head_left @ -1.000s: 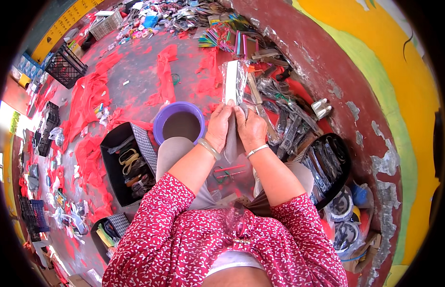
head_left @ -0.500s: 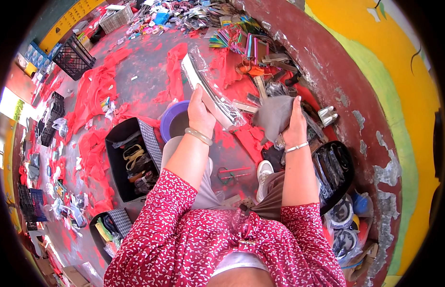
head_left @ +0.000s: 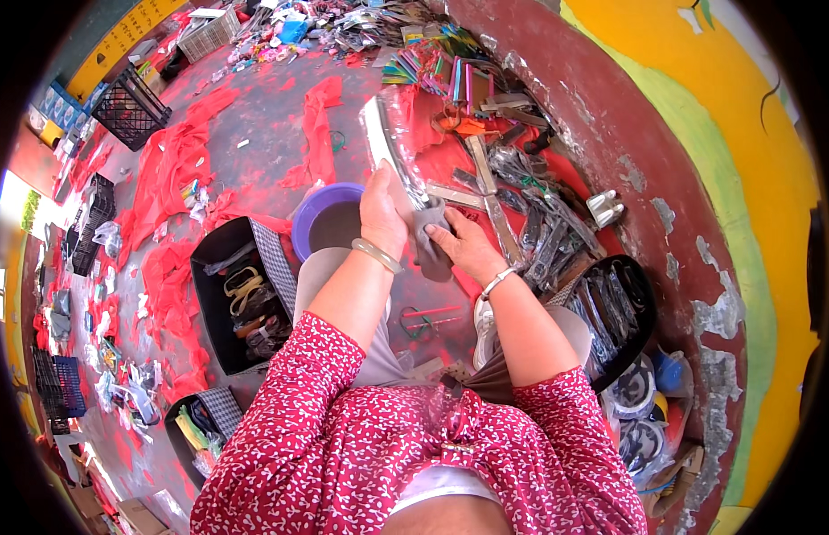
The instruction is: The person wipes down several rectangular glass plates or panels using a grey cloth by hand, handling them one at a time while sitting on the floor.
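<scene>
A long flat strip in a clear plastic wrapper [head_left: 384, 138], white with a darker band, slants up and away from my left hand [head_left: 381, 214]. That hand is closed round its lower part; what is inside the wrapper I cannot make out exactly. My right hand [head_left: 471, 245] pinches a grey cloth [head_left: 430, 254], bunched round the strip's near end. A purple basin [head_left: 300, 227] with dull grey contents stands on the floor just left of my left hand.
Black bins [head_left: 220, 308] with mixed goods sit to the left, another bin [head_left: 644, 303] of wrapped items to the right. Several wrapped strips [head_left: 553, 236] lie piled by the peeling red wall [head_left: 646, 178]. Red cloth [head_left: 169, 272] and black crates [head_left: 132, 107] lie about the floor.
My right hand has brought the grey cloth left from beside the wall onto the near end of the wrapped strip. The strip now stands a little steeper.
</scene>
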Action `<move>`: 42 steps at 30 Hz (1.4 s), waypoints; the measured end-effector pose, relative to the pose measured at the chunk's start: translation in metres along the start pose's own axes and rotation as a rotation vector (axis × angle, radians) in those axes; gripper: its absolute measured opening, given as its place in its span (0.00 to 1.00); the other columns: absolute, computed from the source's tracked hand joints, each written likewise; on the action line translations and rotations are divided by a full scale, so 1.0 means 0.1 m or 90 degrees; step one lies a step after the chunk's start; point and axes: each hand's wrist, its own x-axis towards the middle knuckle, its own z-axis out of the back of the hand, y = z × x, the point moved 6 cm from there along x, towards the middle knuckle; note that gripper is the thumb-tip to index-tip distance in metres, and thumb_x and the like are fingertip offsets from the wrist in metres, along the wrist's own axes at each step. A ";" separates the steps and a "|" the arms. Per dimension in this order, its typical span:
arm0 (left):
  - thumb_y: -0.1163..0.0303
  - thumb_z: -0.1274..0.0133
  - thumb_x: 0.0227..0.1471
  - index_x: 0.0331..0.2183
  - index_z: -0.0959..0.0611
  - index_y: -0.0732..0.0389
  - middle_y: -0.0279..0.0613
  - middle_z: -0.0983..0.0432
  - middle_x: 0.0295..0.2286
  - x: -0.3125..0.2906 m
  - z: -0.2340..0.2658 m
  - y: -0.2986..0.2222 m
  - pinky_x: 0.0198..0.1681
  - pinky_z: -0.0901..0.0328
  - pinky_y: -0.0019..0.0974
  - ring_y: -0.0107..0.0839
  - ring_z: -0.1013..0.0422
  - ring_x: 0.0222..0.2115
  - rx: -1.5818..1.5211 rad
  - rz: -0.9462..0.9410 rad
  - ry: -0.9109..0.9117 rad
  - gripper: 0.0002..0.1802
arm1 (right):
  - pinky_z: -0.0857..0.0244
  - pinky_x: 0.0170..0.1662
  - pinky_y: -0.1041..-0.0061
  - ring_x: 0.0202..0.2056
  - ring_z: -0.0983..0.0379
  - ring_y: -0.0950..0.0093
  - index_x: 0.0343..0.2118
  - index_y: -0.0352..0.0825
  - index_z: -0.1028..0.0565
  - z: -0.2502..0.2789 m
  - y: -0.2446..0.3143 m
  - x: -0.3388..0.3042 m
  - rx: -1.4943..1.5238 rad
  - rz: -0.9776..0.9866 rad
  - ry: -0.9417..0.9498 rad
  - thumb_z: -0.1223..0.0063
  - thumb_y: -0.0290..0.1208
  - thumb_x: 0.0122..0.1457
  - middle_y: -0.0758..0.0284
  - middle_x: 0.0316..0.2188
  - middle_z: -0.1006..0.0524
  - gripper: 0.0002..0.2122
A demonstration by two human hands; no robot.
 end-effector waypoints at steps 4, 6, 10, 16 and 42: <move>0.60 0.56 0.53 0.37 0.27 0.61 0.39 0.28 0.34 0.03 0.10 -0.07 0.43 0.38 0.40 0.36 0.31 0.36 -0.057 -0.019 -0.074 0.15 | 0.40 0.30 0.54 0.29 0.33 0.47 0.32 0.30 0.32 0.00 0.03 -0.05 -0.138 -0.125 -0.088 0.60 0.44 0.56 0.45 0.23 0.29 0.17; 0.58 0.57 0.53 0.38 0.27 0.60 0.40 0.28 0.34 0.06 0.15 -0.07 0.43 0.38 0.41 0.37 0.32 0.35 -0.059 -0.024 -0.101 0.16 | 0.41 0.28 0.53 0.26 0.33 0.47 0.27 0.30 0.32 0.02 0.13 -0.08 -0.217 -0.125 -0.152 0.60 0.41 0.56 0.47 0.20 0.29 0.16; 0.57 0.57 0.54 0.34 0.27 0.58 0.39 0.28 0.30 0.02 0.05 -0.05 0.37 0.37 0.40 0.36 0.32 0.31 -0.059 0.026 -0.075 0.14 | 0.40 0.25 0.55 0.23 0.33 0.49 0.24 0.30 0.33 0.09 0.16 -0.10 -0.198 -0.052 -0.253 0.55 0.38 0.55 0.50 0.17 0.30 0.13; 0.51 0.48 0.47 0.31 0.27 0.53 0.32 0.30 0.26 0.03 0.02 -0.05 0.29 0.37 0.36 0.29 0.33 0.28 0.150 0.064 -0.033 0.16 | 0.38 0.19 0.68 0.17 0.32 0.65 0.19 0.37 0.35 0.44 0.64 -0.10 -0.507 0.152 -0.318 0.47 0.35 0.48 0.64 0.12 0.32 0.11; 0.72 0.57 0.52 0.37 0.30 0.67 0.46 0.29 0.28 0.17 0.16 -0.31 0.31 0.32 0.38 0.37 0.30 0.27 0.051 -0.111 -0.096 0.10 | 0.34 0.39 0.72 0.33 0.28 0.72 0.40 0.33 0.29 0.67 0.23 -0.11 0.495 -0.125 -0.135 0.63 0.38 0.60 0.65 0.32 0.25 0.15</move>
